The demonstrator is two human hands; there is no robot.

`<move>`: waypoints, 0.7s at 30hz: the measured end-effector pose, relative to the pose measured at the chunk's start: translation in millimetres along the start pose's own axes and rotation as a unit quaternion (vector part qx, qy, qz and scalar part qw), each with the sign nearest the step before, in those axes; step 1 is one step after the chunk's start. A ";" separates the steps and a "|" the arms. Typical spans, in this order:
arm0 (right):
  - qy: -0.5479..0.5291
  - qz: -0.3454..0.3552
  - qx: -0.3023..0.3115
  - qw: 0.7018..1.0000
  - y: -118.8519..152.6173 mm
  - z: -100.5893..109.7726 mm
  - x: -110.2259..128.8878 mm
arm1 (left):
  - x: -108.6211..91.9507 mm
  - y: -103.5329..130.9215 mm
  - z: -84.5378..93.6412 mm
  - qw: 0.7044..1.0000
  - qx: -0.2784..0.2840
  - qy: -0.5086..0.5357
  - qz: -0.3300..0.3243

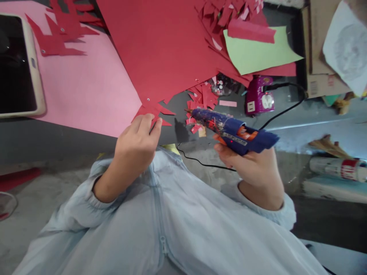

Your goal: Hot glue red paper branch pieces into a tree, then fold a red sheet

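A pale blue zipped jacket point(183, 225) is seen nearest, its gathered cuffs pushed back from both wrists. By the right hand point(255, 168) a blue hot glue gun point(233, 131) is gripped, the fingers closed around its handle by the orange trigger; its nozzle is aimed leftward, above the near edge of the grey table point(71, 139). By the left hand point(136, 139) a red paper cut-out point(153, 108) is touched at the table edge, the fingers held close together; whether it is pinched or only pressed cannot be told. The cut-out is fitted with a small googly eye point(148, 99) and is ended on the right in pointed strips.

Beyond the nozzle, red paper scraps point(204, 95) are heaped, with a pale pink strip point(228, 103) laid beside them. To the right, a black plug is seated in a purple socket box point(251, 89). On the left, a phone point(15, 65) in a cream case is laid over a pink sheet point(88, 84).

Farther off, a large red sheet point(160, 49) is spread, and a light green sheet point(258, 55) is partly covered by a red strip point(250, 31). More red cut-outs point(57, 44) are placed at the far left.
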State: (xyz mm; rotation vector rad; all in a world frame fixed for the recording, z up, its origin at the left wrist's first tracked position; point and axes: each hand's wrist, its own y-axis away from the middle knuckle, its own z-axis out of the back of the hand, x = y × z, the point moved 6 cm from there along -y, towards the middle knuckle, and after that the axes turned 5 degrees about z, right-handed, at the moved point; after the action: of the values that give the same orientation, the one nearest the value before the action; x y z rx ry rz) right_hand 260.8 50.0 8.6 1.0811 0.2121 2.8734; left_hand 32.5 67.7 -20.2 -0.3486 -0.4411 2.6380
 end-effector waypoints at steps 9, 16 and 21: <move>-0.068 0.008 0.036 0.997 -2.1 -12.8 -1.4 | -2.9 -0.5 4.3 1.000 0.020 -0.011 -0.001; -0.073 0.055 0.035 0.995 -5.2 -13.8 5.1 | -2.3 0.0 4.5 1.000 0.024 -0.008 -0.010; -0.063 0.056 0.035 0.996 -4.5 -16.6 0.3 | -4.8 -0.6 3.9 0.999 0.028 -0.020 -0.008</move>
State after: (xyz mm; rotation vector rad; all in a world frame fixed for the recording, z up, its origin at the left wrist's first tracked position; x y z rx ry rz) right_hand 249.6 52.8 -4.3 1.3215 0.2561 2.9004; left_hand 35.7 65.0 -15.6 -0.2728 -0.3793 2.6395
